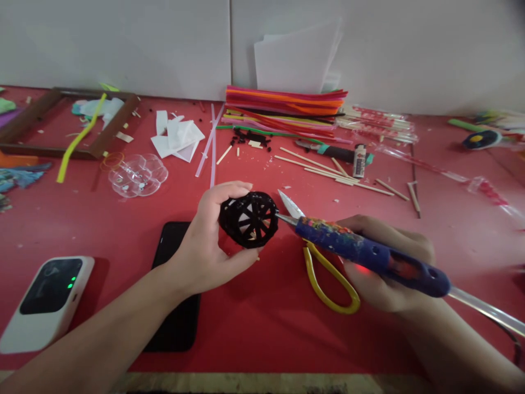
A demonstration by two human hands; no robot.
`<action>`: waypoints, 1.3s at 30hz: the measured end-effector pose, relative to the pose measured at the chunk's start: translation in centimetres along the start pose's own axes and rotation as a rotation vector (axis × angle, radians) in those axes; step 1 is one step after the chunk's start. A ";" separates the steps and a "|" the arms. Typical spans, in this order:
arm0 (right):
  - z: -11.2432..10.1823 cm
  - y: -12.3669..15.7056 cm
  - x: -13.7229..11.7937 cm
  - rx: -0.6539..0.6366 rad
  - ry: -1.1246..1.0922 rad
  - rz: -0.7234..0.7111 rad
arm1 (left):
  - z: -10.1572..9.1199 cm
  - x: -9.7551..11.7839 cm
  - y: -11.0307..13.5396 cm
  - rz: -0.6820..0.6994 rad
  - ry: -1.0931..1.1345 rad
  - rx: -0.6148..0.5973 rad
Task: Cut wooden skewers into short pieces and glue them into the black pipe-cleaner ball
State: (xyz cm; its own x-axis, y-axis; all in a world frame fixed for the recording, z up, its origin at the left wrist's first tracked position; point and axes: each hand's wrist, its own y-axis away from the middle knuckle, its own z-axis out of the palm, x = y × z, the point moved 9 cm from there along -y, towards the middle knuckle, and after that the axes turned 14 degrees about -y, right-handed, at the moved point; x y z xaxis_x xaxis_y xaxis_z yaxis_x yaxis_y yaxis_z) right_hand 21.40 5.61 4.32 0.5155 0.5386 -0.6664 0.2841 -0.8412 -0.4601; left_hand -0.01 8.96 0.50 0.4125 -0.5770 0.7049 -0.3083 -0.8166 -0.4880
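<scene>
My left hand [209, 241] is closed around a small black ball-shaped frame [248, 219] made of fuzzy black sticks, held just above the red table [254, 323]. My right hand [385, 268] grips a blue pen-shaped glue gun [369, 254] with a clear glue stick out its back end. The gun's metal tip touches the right side of the black frame. Yellow-handled scissors [324, 273] lie on the table under the gun, blades pointing up left.
A black phone [172, 295] lies under my left wrist and a white device with green lights [45, 301] sits front left. Further back are a clear plastic tray [137, 175], white paper scraps [178, 137], a stack of coloured pipe cleaners [283, 106], wooden sticks [328, 172], a lighter [359, 160] and a wooden frame [65, 123].
</scene>
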 end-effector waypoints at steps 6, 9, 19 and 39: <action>0.0 0.3 0.8 -0.023 -0.002 0.023 | 0.0 0.2 0.0 -0.003 -0.021 -0.005; -0.2 0.5 1.1 -0.021 0.012 0.026 | 0.2 0.0 0.1 -0.024 -0.009 -0.021; 0.1 0.1 0.4 -0.004 0.030 0.002 | 0.3 -0.3 0.2 -0.043 0.019 -0.026; 0.0 0.1 0.2 -0.014 0.066 0.004 | 0.2 0.2 0.0 -0.018 -0.005 -0.035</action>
State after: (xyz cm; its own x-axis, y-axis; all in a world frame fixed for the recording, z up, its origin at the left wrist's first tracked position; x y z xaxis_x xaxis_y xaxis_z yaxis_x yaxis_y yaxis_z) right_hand 21.52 5.68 4.15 0.5684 0.5312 -0.6283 0.2932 -0.8443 -0.4485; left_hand 0.22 8.80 0.54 0.4222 -0.5623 0.7110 -0.3301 -0.8259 -0.4571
